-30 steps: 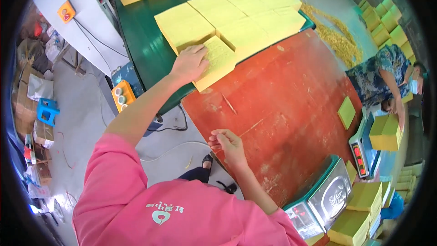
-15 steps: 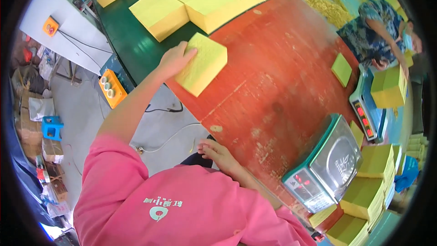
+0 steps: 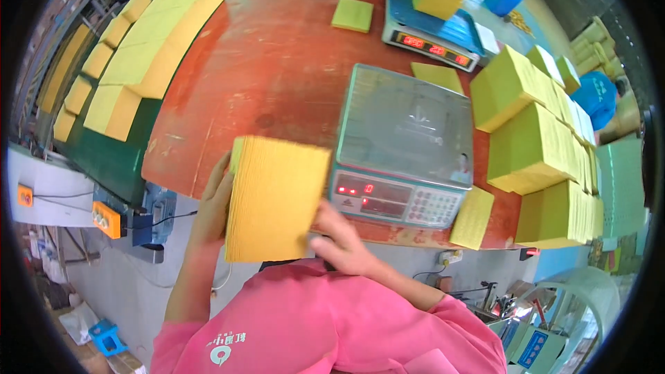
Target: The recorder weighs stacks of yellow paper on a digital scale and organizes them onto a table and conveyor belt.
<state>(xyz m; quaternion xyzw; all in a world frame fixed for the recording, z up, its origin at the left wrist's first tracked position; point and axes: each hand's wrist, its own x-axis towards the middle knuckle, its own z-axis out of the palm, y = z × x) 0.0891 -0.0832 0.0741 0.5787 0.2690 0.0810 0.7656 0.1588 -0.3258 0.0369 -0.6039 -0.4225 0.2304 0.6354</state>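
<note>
One block of yellow sheets (image 3: 277, 201) at lower centre of the frame, gripped on its left side by fingers of the left hand (image 3: 215, 201); right hand (image 3: 343, 239) blurred at its right edge, impossible to tell whether fingers gripping. Scale (image 3: 409, 125) on red worktop (image 3: 277, 48), right of centre.

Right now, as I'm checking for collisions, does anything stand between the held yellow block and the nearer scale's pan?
Nothing visible stands between the yellow block, held in the left hand, and the pan of the nearer scale. The right hand is at the block's lower right side.
</note>
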